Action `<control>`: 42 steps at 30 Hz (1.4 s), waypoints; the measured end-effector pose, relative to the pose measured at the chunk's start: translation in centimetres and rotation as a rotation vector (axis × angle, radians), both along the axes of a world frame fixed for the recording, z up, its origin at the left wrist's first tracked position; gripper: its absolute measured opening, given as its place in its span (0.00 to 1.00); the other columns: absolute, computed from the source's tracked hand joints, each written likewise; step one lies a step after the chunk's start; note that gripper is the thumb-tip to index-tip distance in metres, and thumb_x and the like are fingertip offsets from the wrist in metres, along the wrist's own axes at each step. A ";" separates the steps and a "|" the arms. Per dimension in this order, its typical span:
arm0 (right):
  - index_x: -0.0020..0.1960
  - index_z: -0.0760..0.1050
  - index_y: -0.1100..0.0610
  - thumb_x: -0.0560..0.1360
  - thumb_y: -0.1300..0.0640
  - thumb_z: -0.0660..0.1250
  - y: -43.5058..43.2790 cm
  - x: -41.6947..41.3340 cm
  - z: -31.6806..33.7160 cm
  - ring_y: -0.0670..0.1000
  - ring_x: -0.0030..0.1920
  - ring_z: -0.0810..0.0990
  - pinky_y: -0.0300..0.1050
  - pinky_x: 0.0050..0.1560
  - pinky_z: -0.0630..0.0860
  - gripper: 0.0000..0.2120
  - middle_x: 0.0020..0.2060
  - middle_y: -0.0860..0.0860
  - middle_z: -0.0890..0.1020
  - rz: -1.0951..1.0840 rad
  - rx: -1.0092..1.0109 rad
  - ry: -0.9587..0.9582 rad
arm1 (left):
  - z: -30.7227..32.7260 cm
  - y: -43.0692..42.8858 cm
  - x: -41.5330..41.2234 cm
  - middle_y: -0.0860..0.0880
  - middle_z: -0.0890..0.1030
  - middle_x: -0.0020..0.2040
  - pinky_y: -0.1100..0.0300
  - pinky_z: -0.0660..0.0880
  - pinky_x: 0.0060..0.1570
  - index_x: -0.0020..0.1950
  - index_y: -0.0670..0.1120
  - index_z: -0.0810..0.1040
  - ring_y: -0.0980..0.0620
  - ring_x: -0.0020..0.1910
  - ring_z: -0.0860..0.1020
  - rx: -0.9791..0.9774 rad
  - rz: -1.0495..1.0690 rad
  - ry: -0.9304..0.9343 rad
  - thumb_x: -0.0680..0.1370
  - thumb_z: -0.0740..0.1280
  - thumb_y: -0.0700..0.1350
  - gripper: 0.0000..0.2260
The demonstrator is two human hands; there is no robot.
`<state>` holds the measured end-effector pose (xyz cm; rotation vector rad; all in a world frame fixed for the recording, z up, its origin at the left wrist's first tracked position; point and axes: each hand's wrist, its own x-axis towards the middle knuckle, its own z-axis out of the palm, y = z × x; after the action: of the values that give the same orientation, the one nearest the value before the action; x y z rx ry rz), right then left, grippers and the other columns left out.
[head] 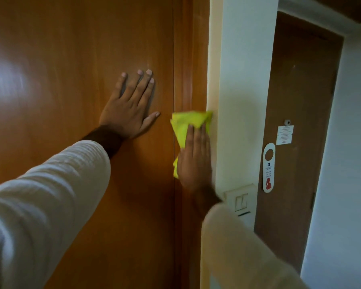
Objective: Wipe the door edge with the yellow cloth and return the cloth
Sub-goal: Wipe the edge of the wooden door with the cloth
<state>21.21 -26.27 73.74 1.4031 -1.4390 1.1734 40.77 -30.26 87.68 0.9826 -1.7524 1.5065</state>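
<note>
**Wiping the door edge: cloth under right palm**

Your right hand (194,161) lay flat, fingers extended and together, pressing the cloth (186,124) against the wooden strip at the door edge (187,80). The hand did not close around the cloth; it pinned the cloth with palm and fingers. The cloth showed above the fingertips and along the left side of the hand, bunched, with one corner reaching the pale wall corner (213,69) to the right.

Your left hand (131,109) rested on the door (71,80), fingers spread, holding nothing. It sat just left of the cloth, thumb pointed toward it, but apart from it.

The relation that governed the next stroke: the edge ran vertically, and your right fingers pointed up along that same axis. The bulk of the cloth lay ahead of the fingertips, upward. An upward stroke would therefore push the cloth ahead of the hand; a downward stroke would drag it behind. The right hand was the working hand, already on the cloth; the left appeared only to brace.

The wipe appeared to be in progress. The place for returning the cloth was not in view
</note>
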 end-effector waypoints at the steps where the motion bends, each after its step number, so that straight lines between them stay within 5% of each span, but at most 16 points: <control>1: 0.79 0.56 0.62 0.80 0.55 0.61 0.2 -0.1 -3.2 0.64 0.77 0.62 0.60 0.76 0.65 0.30 0.77 0.65 0.63 -0.011 0.027 -0.016 | 0.0 0.0 0.0 0.39 0.51 0.86 0.37 0.52 0.82 0.85 0.39 0.50 0.40 0.86 0.52 -0.002 0.001 -0.001 0.85 0.46 0.66 0.39; 4: 0.74 0.63 0.64 0.79 0.56 0.63 0.3 -0.1 -9.3 0.66 0.72 0.70 0.64 0.68 0.73 0.26 0.70 0.67 0.72 -0.044 0.108 -0.025 | -0.1 -0.2 0.0 0.39 0.52 0.86 0.37 0.53 0.82 0.85 0.39 0.50 0.40 0.86 0.53 -0.008 -0.006 -0.008 0.85 0.46 0.66 0.39; 9: 0.72 0.66 0.64 0.77 0.57 0.65 -0.1 0.5 -8.3 0.66 0.71 0.72 0.62 0.71 0.71 0.26 0.69 0.66 0.75 -0.068 0.051 -0.011 | 0.1 -0.3 0.1 0.39 0.52 0.86 0.37 0.52 0.82 0.85 0.39 0.50 0.40 0.86 0.52 -0.003 -0.018 -0.002 0.84 0.47 0.67 0.39; 11: 0.75 0.64 0.64 0.77 0.57 0.69 -0.3 0.5 -5.3 0.64 0.73 0.70 0.60 0.72 0.70 0.29 0.71 0.66 0.72 -0.050 0.008 -0.048 | -0.1 -0.4 0.0 0.39 0.52 0.86 0.37 0.52 0.82 0.85 0.39 0.50 0.40 0.86 0.52 -0.012 -0.012 -0.002 0.84 0.47 0.66 0.39; 16: 0.79 0.56 0.64 0.79 0.55 0.53 -0.6 0.4 8.7 0.63 0.78 0.61 0.57 0.78 0.61 0.30 0.77 0.64 0.63 -0.003 -0.081 0.030 | 0.0 -0.2 0.1 0.40 0.51 0.86 0.37 0.52 0.82 0.86 0.39 0.49 0.41 0.86 0.52 0.002 -0.010 0.003 0.85 0.46 0.66 0.39; 21: 0.79 0.58 0.63 0.81 0.56 0.50 -1.3 0.0 18.7 0.63 0.78 0.60 0.58 0.77 0.62 0.27 0.78 0.62 0.63 0.026 -0.201 0.010 | -0.1 -0.2 0.0 0.39 0.51 0.86 0.37 0.52 0.82 0.85 0.39 0.50 0.40 0.86 0.52 -0.010 -0.001 -0.003 0.85 0.46 0.66 0.39; 30: 0.80 0.55 0.63 0.79 0.56 0.46 -0.4 0.1 9.3 0.63 0.79 0.58 0.55 0.78 0.56 0.30 0.78 0.64 0.60 0.023 -0.102 0.023 | -0.2 -0.1 0.1 0.40 0.51 0.86 0.37 0.51 0.83 0.86 0.39 0.49 0.41 0.86 0.51 0.027 -0.015 0.001 0.85 0.46 0.66 0.39; 38: 0.80 0.52 0.61 0.81 0.47 0.61 0.0 0.3 5.8 0.62 0.79 0.57 0.55 0.78 0.52 0.35 0.79 0.61 0.60 -0.061 0.004 0.023 | 0.0 0.5 0.2 0.40 0.51 0.86 0.38 0.51 0.83 0.85 0.39 0.50 0.41 0.86 0.51 0.107 -0.038 0.018 0.84 0.46 0.66 0.39; 42: 0.81 0.51 0.60 0.80 0.41 0.59 0.1 0.3 5.6 0.61 0.81 0.54 0.57 0.80 0.54 0.39 0.80 0.60 0.57 -0.006 0.013 0.005 | 0.4 1.5 0.1 0.42 0.59 0.85 0.41 0.55 0.83 0.84 0.42 0.59 0.42 0.85 0.57 0.272 -0.314 0.093 0.85 0.51 0.64 0.35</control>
<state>21.48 -26.14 79.34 1.4087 -1.4489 1.1583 40.83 -28.74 88.05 0.8414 -1.9716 1.0309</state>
